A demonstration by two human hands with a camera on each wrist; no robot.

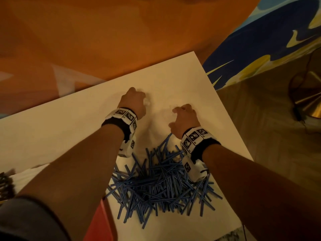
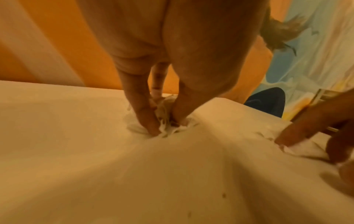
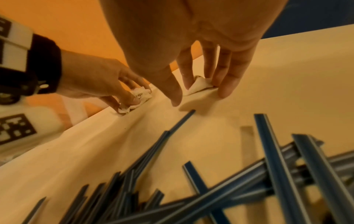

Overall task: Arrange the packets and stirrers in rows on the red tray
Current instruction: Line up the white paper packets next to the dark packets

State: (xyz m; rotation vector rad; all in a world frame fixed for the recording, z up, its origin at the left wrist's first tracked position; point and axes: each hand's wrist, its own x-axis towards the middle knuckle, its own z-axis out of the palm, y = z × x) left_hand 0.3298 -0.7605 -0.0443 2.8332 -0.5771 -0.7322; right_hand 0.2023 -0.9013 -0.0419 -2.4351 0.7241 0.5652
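My left hand (image 1: 142, 100) grips a crumpled bunch of white sugar packets (image 2: 166, 119) on the white surface (image 1: 69, 129), fingers and thumb closed round them. The same bunch shows in the right wrist view as sugar packets (image 3: 139, 97). To its right, my right hand (image 1: 178, 110) pinches another white sugar packet (image 3: 199, 85) between curled fingers. A loose heap of blue stirrers (image 1: 159, 185) lies nearer me, under my right wrist. A corner of the red tray (image 1: 97, 223) shows at the bottom, partly hidden by my left arm.
The white surface ends in an edge just beyond my hands, with orange fabric (image 1: 104, 40) behind it. Blue and yellow patterned cloth (image 1: 260, 40) lies at the far right. A dark cable (image 1: 297, 94) runs over the floor on the right.
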